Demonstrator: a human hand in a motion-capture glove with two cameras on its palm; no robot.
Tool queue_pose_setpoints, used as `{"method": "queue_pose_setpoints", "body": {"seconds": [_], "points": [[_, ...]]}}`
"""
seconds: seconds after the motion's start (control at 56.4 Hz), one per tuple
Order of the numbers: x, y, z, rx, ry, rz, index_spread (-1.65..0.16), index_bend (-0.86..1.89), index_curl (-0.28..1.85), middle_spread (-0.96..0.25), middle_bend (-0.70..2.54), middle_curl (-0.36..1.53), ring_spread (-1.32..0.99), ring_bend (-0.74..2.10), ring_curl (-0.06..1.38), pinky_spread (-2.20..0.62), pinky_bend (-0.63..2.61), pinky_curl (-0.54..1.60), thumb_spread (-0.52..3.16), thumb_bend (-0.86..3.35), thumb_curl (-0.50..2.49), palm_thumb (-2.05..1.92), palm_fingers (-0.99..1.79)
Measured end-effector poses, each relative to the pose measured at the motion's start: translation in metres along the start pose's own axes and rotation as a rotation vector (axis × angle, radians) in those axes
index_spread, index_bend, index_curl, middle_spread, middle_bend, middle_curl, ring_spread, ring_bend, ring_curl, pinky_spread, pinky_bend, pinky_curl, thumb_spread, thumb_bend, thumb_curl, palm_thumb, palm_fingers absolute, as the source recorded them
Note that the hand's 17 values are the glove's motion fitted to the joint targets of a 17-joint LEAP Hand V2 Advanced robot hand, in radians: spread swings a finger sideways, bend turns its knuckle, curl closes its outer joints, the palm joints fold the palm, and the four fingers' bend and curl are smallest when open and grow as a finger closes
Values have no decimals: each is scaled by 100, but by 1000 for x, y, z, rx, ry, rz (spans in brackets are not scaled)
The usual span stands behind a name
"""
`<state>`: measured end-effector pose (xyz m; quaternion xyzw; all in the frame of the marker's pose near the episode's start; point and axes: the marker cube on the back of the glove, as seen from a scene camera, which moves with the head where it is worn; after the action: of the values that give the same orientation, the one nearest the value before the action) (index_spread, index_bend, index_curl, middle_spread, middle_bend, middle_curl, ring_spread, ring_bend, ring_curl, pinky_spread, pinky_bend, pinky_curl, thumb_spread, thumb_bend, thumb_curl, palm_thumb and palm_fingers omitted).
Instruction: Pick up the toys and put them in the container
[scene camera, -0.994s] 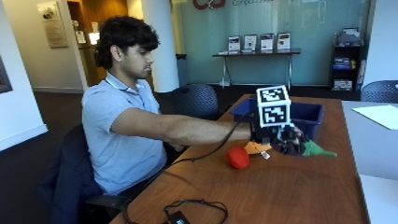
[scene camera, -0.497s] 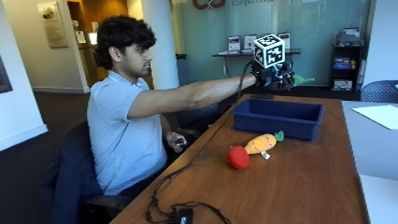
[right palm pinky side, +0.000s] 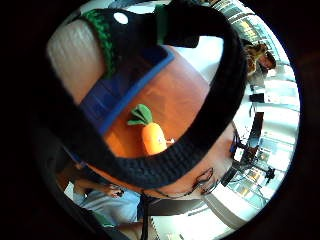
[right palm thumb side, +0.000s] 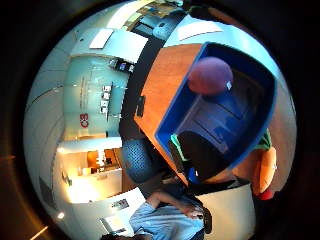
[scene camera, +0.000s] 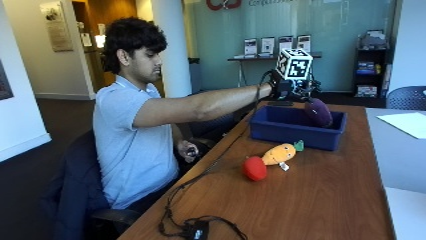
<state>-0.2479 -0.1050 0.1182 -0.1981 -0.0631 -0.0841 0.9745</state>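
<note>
Thumb-side palm view alone shows bin (right palm thumb side: 170, 125) interior, purple toy (right palm thumb side: 210, 75) inside

Office lobby: glass wall (scene camera: 299, 25), brochure table (scene camera: 273, 56).

Purple eggplant toy (scene camera: 319, 112) seemingly dropping into blue container (scene camera: 293, 131), carrot toy (scene camera: 279, 153) (lying flat), red toy (scene camera: 253, 168) touching it

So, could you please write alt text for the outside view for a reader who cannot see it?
A seated person's black-gloved right hand is stretched over a blue plastic bin on a wooden table, with a purple plush eggplant just below it at the bin's rim. A plush orange carrot and a round red plush toy lie on the table beside the bin.
</note>
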Motion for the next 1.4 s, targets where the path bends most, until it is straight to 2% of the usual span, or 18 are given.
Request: {"method": "queue_pose_setpoints", "body": {"seconds": [0.142, 0.302, 0.426, 0.532, 0.603, 0.657, 0.674, 0.692, 0.763, 0.781, 0.798, 0.834, 0.958, 1.082, 1.242, 1.402], "points": [[40, 29, 13, -94, 65, 63, -32, 17, 37, 3, 10, 15, 2, 16, 14, 7, 106, 32, 138, -1, 35, 10, -21], [91, 70, 61, -220, 196, 150, -30, 7, 30, 4, 10, 15, 2, 19, 17, 8, 112, 33, 140, -1, 34, 9, -25], [124, 91, 112, -350, 129, 265, -29, 4, 24, 5, 8, 14, 3, 21, 19, 7, 119, 36, 142, -1, 33, 8, -29], [138, 95, 133, -396, 110, 281, -29, 2, 19, 6, 8, 14, 3, 22, 22, 4, 127, 37, 146, 1, 32, 11, -29], [142, 92, 143, -362, 120, 256, -29, -4, 14, 7, 12, 14, 2, 35, 26, -3, 134, 39, 154, 6, 33, 17, -20], [142, 89, 148, -301, 102, 213, -29, -9, 8, 7, 19, 17, 0, 55, 31, -13, 141, 40, 163, 12, 34, 25, -2], [141, 87, 149, -275, 94, 199, -29, -13, 5, 6, 27, 19, -3, 71, 36, -17, 142, 41, 168, 16, 35, 29, 17], [139, 85, 150, -250, 90, 188, -30, -14, 3, 6, 29, 20, -4, 78, 35, -20, 143, 39, 168, 18, 35, 31, 20], [134, 79, 148, -168, 87, 151, -30, -9, -2, 3, 46, 26, -11, 107, 44, -27, 145, 40, 170, 31, 40, 47, 43], [133, 78, 147, -153, 85, 144, -30, -9, -3, 3, 48, 27, -12, 110, 45, -28, 145, 40, 170, 34, 40, 49, 42], [133, 78, 145, -141, 84, 138, -29, -2, -1, 2, 53, 29, -14, 117, 48, -29, 145, 41, 167, 38, 44, 57, 56], [133, 77, 142, -124, 87, 131, -29, 2, -1, 2, 58, 31, -15, 122, 50, -31, 144, 40, 164, 43, 47, 66, 62], [137, 75, 119, -65, 79, 151, -28, 11, 1, 1, 66, 37, -17, 130, 55, -34, 141, 41, 157, 51, 57, 81, 67], [129, 67, 70, 38, 51, 176, -28, 11, 2, 0, 69, 41, -19, 131, 56, -35, 142, 42, 152, 52, 64, 87, 66], [93, 53, -3, 175, -9, 120, -28, 10, 2, -1, 69, 44, -19, 132, 56, -36, 145, 44, 148, 51, 70, 87, 62], [47, 27, -38, 223, -28, 66, -28, 11, 2, -1, 67, 47, -20, 132, 55, -36, 149, 45, 150, 52, 74, 87, 58]]}}
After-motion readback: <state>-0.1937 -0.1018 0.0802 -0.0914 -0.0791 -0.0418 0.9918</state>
